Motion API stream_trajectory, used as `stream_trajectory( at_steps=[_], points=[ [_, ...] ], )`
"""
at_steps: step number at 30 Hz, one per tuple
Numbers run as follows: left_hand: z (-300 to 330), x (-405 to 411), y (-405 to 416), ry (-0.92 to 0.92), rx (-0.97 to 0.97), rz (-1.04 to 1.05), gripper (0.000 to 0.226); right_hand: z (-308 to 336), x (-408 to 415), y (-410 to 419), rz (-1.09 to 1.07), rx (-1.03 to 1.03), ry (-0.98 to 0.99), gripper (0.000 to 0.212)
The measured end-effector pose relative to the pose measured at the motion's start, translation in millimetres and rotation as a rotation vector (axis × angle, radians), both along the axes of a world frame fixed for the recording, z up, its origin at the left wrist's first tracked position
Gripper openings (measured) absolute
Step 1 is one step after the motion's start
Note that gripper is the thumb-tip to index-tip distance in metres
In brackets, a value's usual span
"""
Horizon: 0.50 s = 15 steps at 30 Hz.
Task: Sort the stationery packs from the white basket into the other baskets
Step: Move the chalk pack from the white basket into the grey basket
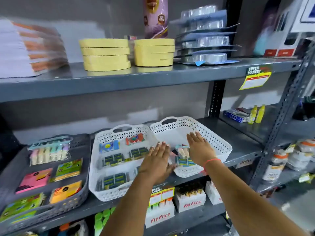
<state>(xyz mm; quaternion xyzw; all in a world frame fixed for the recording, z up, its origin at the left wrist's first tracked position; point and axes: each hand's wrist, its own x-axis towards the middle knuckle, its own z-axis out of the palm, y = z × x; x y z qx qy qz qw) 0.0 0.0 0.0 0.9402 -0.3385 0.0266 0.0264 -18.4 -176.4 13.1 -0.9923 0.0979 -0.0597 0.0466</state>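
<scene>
Flat open hands (157, 159) over perforated basket (219, 142)

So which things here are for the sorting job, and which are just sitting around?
For the job:
right white basket
packs left inside it
middle white basket
grey basket
left hand
right hand

Just sitting around:
yellow tape rolls
yellow bottles
Fitfizz boxes

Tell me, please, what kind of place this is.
Probably a shop or its stockroom: grey metal shelves carry a price tag, baskets of stationery packs and boxed goods.
</scene>
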Motion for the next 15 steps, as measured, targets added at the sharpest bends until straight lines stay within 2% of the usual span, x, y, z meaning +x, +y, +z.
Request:
stream_trajectory(
  at_steps=[3, 7, 9, 11, 15],
  points=[
    [-16, 11, -21, 0.106, 0.08, -0.018, 0.072, -17, 18, -21, -0.068, 0.037, 0.183, 0.058],
    [-32, 18, -26, 0.169, 0.058, 0.001, 0.071, -21, 43, -35, -0.086, 0.234, 0.405, 0.054],
    [-34, 17, -25, 0.144, 0.067, 0.003, 0.071, -25, 62, -45, -0.075, 0.291, 0.459, 0.049],
    [-33, 16, -26, 0.133, 0.076, 0.002, 0.07, -24, 68, -49, -0.083, 0.292, 0.515, 0.062],
    [-32, 15, -26, 0.148, 0.086, 0.005, 0.071, -4, 65, -41, -0.001, 0.287, 0.538, 0.051]
  ],
)
